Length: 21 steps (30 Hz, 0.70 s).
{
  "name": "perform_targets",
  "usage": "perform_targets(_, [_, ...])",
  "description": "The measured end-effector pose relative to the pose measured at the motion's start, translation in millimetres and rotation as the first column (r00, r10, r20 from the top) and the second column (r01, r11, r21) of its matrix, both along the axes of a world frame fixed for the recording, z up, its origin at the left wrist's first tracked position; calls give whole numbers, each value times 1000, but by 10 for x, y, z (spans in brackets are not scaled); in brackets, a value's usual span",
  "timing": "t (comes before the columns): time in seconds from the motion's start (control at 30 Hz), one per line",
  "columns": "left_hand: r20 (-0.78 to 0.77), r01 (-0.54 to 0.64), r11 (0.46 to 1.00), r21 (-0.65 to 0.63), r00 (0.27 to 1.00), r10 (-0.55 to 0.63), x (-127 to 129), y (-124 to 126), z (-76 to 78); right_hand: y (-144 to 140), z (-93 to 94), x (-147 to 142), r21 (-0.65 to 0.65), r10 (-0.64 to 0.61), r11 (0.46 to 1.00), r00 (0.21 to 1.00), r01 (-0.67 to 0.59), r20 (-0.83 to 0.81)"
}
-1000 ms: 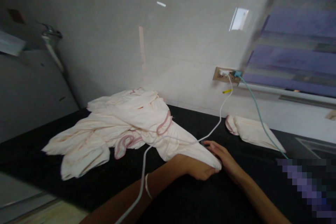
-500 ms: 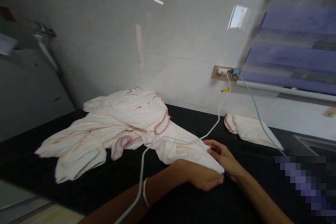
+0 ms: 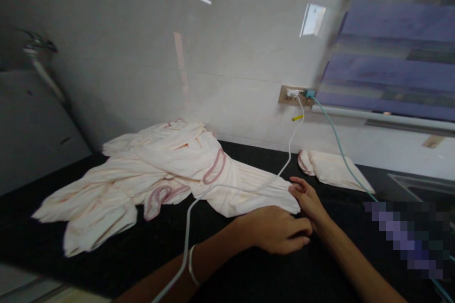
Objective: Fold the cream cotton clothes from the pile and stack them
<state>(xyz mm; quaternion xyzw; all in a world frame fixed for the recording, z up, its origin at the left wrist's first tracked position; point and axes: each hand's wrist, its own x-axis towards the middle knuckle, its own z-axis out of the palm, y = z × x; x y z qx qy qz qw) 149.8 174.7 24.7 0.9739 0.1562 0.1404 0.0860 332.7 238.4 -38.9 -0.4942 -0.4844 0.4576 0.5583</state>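
A large cream garment with pink trim (image 3: 185,154) lies bunched on the black counter, one narrow part stretched toward my hands in fine folds. At the tip of that part, the fingers of my right hand (image 3: 308,199) pinch the cloth by its upper corner. My left hand (image 3: 279,229) rests low along the near edge of the same end, palm down. Its fingers reach past the lower corner, a little apart, close to my right wrist, with no cloth visible between them. A white bangle (image 3: 192,265) circles my left wrist.
A white cable (image 3: 188,227) runs across the garment and over my left forearm to a wall socket (image 3: 292,95). Beside it, a teal cable (image 3: 337,135) passes over a folded cream cloth (image 3: 334,168). A sink edge (image 3: 401,184) is at right, a tap (image 3: 33,47) at left.
The garment's narrow end has straightened into lengthwise folds. My left fingers have slid off its corner and spread slightly. My right hand has risen a little with the cloth. The view has shifted right.
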Motion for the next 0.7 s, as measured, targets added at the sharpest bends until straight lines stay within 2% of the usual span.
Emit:
perform_targets(0.17, [54,-117,991,62,992,114,-7,5,-3,137,-19,209,-59,-170,984,984,167,-51])
perform_targets(0.27, [71,-161,984,76,985,156,-13,54,-37,227,-19,441,-64,-303,952,952,300,-44])
perform_targets(0.43, [105,-287,950,120,956,275,-42,195,-114,307,-24,817,62,-492,868,838,492,237])
perform_targets(0.5, [144,-368,925,99,925,352,-77,273,-168,300,-24,877,139,-501,863,786,486,364])
perform_targets(0.57, [176,-457,887,63,880,441,-128,355,-230,275,-17,872,207,-470,881,737,426,486])
perform_targets(0.63, [157,-520,853,37,846,509,-182,428,-284,243,-1,823,265,-446,895,678,359,585])
perform_targets(0.7, [94,-527,849,46,848,521,-224,474,-312,211,23,756,350,-464,886,603,305,649])
